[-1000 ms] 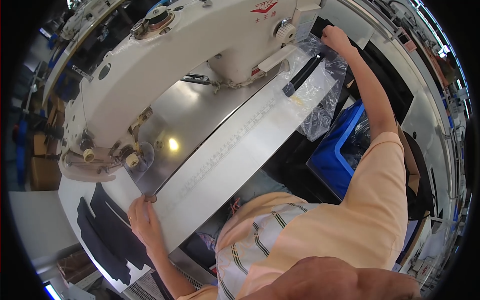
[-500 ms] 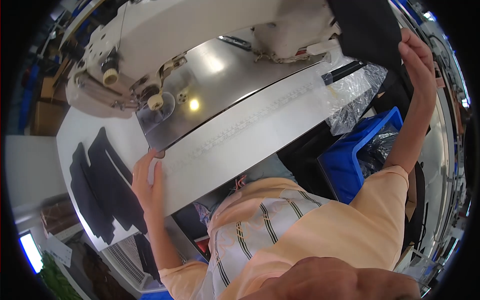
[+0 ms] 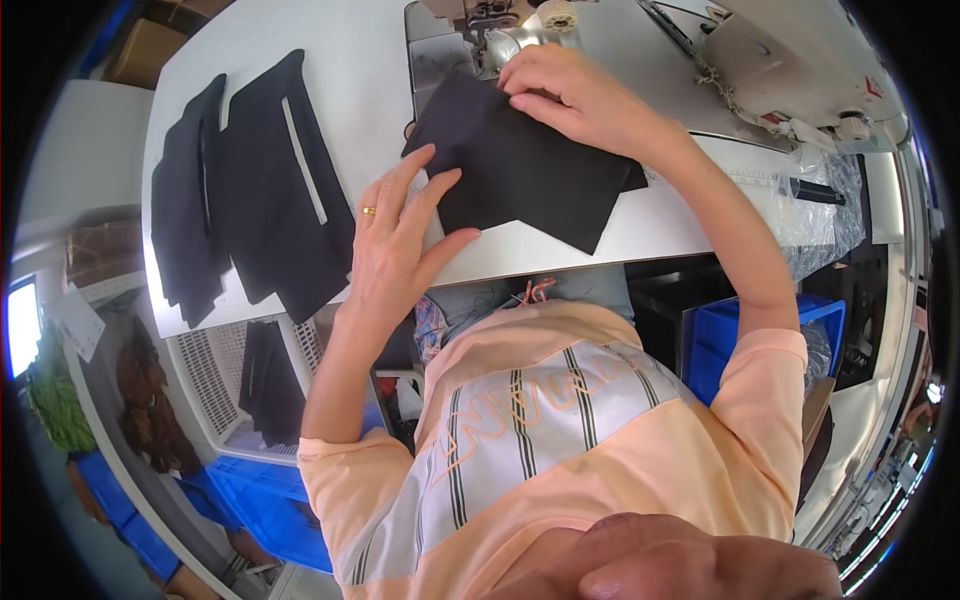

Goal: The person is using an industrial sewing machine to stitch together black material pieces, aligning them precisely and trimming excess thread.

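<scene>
A black cut fabric piece (image 3: 520,170) lies on the white table in front of the sewing machine (image 3: 500,40), its upper edge close to the presser foot area. My right hand (image 3: 580,100) pinches that upper edge between thumb and bent fingers. At the fabric's left edge is my left hand (image 3: 395,230), fingers apart, with fingertips resting on or just over the cloth. Two more black fabric pieces, one slotted (image 3: 275,180) and one narrower (image 3: 190,200), lie flat to the left, the slotted one partly beside my left wrist.
A white plastic basket (image 3: 205,365) holding dark cloth stands below the table's left end, above a blue crate (image 3: 265,505). Clear plastic film (image 3: 825,205) hangs over the table's right end, near a blue bin (image 3: 715,340).
My right hand has brought the black fabric from the far right to the machine's front. My left hand has moved from the bare table edge to the fabric, and the view has shifted left.
</scene>
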{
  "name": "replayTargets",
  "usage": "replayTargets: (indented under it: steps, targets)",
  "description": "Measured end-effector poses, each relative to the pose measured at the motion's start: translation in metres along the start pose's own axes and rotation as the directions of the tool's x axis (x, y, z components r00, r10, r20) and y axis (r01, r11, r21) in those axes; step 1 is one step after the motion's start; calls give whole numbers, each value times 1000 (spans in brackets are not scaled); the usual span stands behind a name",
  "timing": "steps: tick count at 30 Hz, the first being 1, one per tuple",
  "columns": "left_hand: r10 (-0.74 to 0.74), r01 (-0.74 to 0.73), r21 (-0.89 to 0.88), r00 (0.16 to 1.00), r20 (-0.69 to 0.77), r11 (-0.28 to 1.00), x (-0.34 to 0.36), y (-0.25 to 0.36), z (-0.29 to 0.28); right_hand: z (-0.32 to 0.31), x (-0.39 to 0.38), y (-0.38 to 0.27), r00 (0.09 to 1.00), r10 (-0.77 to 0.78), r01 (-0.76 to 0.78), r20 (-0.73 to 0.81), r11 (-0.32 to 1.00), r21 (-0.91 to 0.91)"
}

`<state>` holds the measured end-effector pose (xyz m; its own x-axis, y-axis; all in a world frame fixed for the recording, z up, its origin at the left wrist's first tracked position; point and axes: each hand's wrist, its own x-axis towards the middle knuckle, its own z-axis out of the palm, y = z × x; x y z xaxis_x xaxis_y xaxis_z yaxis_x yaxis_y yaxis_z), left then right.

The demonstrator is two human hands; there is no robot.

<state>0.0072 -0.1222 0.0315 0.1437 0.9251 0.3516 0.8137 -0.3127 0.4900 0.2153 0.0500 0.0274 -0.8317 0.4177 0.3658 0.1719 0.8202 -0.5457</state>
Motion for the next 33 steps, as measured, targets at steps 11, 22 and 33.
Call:
replayTargets:
  steps: [11, 22, 33]
  targets:
    - [103, -126, 115, 977, 186, 985, -8, 2, -6, -112, -141, -68, 531, 514, -365, -674, 856, 365]
    - [106, -113, 44, 983, 150, 993, -3, -9, -6, -367, -510, 64, 213, 536, -893, -817, -232, -386]
    - [139, -156, 128, 982, 131, 980, -39, -9, -7, -4, -138, -90, 966, 206, -252, -157, 888, -384]
